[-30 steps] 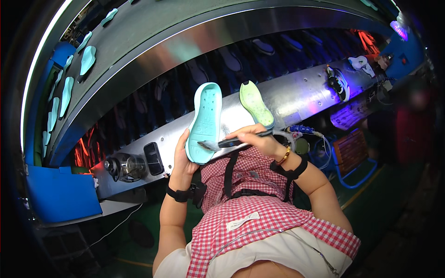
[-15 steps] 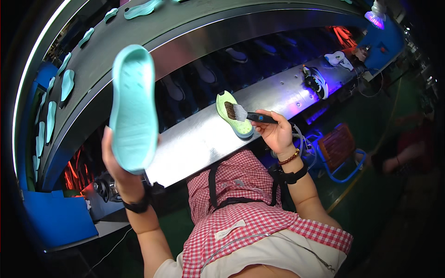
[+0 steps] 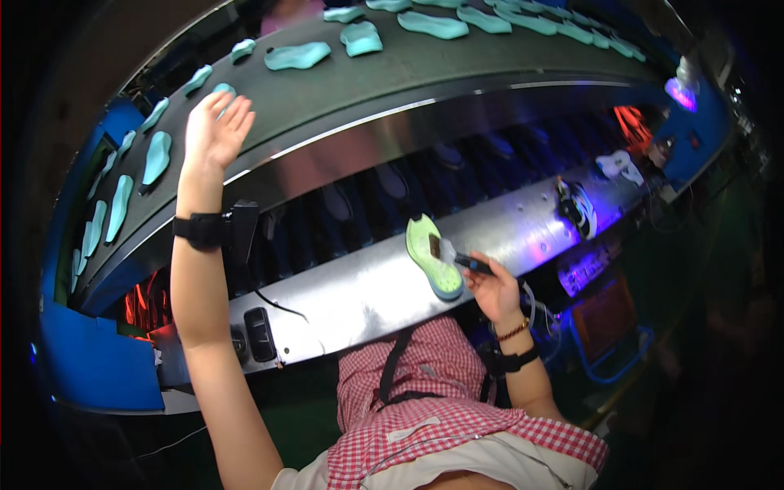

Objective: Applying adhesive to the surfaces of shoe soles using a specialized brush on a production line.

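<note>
The right hand (image 3: 496,296) clamps a brush (image 3: 472,262) over the green sole (image 3: 426,263) at the bench's near edge (image 3: 327,339), the left hand (image 3: 216,135) unfolded above the belt (image 3: 343,82).

I'm in a shoe factory workshop: rows of turquoise soles (image 3: 433,25) lie along the broad dark belt (image 3: 408,59) in front of me. Closer in, a metal ledge (image 3: 351,314) bears a pale green sole (image 3: 426,262) and a sneaker (image 3: 576,211); a purple lamp (image 3: 681,95) glows to my right, and I wear a checked apron (image 3: 465,412).
</note>
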`<state>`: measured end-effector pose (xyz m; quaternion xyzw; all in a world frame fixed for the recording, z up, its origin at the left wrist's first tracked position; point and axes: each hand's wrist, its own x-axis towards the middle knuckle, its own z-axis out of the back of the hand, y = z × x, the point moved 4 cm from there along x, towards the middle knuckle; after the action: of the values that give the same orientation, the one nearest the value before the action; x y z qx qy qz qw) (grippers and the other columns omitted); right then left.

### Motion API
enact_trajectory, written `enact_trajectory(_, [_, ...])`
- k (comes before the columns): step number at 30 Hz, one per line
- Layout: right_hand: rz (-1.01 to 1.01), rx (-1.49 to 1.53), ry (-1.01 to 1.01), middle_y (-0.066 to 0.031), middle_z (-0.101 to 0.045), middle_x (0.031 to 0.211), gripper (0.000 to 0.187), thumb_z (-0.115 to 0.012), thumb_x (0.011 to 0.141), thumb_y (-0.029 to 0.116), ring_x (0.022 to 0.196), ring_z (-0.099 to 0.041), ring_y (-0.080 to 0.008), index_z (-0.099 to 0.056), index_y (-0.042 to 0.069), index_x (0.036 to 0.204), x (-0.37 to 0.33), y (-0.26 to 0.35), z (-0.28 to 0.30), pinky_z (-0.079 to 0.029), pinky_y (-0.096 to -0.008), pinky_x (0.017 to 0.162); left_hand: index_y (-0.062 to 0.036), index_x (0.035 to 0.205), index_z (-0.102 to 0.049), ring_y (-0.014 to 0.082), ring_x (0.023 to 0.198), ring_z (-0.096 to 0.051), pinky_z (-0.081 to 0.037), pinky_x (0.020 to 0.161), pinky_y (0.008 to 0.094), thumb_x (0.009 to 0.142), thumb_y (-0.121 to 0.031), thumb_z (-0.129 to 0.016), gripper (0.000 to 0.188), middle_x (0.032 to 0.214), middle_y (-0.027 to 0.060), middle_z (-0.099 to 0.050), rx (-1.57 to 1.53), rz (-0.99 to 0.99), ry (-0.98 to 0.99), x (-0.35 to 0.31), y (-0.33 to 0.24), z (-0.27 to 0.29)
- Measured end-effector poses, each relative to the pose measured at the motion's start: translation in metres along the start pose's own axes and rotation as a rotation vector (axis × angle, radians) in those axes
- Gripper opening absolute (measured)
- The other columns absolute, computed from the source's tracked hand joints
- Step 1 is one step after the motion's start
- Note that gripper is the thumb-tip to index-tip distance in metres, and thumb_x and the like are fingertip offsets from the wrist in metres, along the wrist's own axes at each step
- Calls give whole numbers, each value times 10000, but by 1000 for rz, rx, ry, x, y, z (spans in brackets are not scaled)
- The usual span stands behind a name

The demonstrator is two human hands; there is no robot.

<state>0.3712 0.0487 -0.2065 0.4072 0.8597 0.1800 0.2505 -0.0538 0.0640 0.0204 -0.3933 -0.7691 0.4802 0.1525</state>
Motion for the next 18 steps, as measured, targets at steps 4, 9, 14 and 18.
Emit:
enact_trajectory(4, [48, -8, -18, -145, -585, 965, 234, -494, 839, 69, 821, -580, -204, -516, -28, 1051, 7, -7, 15, -467, -279, 718, 5, 1141, -464, 238, 1102, -439, -341, 936, 361, 775, -273, -567, 471, 1233, 144, -422, 708, -231, 168, 33, -10, -46])
enact_trajectory(9, [112, 81, -157, -162, -576, 990, 214, -510, 787, -67, 787, -576, -195, -534, -9, 992, 13, -14, 36, -481, -256, 711, -46, 1161, -476, 327, 1077, -469, -396, 894, 382, 742, -242, -559, 470, 1212, 132, -461, 2169, -683, 178, 82, 12, -105])
enact_trajectory(14, [80, 84, -124, -148, -586, 933, 187, -510, 784, -69, 778, -578, -197, -539, 0, 955, 5, -22, 44, -482, -262, 704, -118, 1345, -221, 290, 1235, -293, -276, 982, 451, 714, -283, -626, 768, 1363, 93, -293, 2333, -525, 275, 121, 33, -106])
enact_trajectory(18, [81, 70, -131, -116, -591, 898, 190, -527, 782, -57, 751, -579, -185, -559, 25, 951, -4, -22, 55, -488, -270, 704, -120, 1369, -118, 333, 1267, -225, -214, 1016, 460, 722, -412, -586, 850, 1364, 190, -242, 2372, -220, 281, 141, 57, -97])
